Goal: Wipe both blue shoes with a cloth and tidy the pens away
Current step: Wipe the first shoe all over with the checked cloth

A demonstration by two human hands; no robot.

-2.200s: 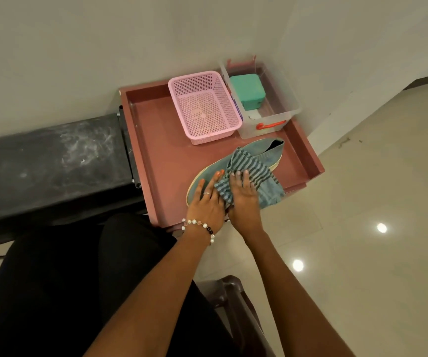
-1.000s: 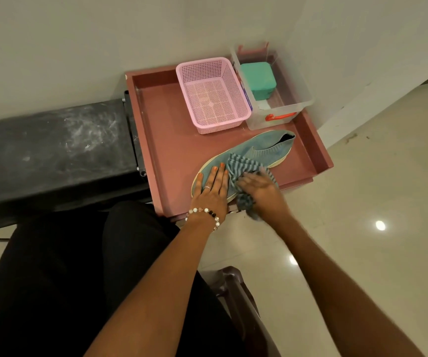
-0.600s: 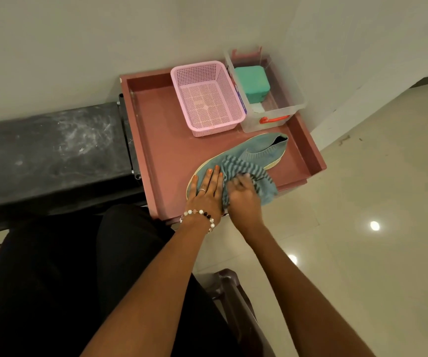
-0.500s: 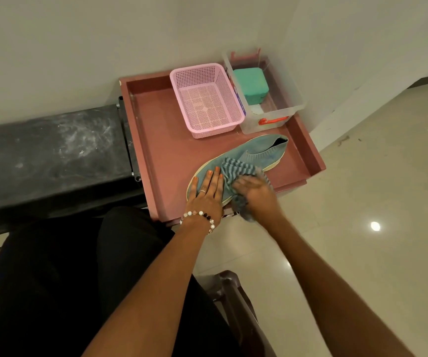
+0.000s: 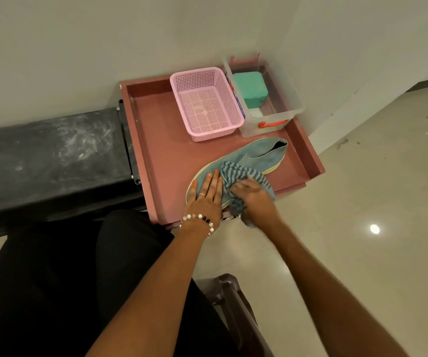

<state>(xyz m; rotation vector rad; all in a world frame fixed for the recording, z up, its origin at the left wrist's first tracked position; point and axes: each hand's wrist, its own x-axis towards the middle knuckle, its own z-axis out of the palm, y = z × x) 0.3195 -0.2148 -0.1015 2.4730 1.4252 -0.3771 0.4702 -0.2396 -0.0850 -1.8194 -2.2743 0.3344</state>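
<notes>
Blue shoe under both hands — left hand flat, right hand gripping striped cloth.

Support: a reddish-brown tray with raised walls, set in a wall corner.
Under the hands: a blue shoe lies on its side on the tray floor, at the near edge.
Beyond the grip, away from the person: a pink mesh basket stands on the tray.
Right of the basket: a clear plastic box with an orange latch, touching the basket's side.
Left of the tray: a black scuffed bench.
</notes>
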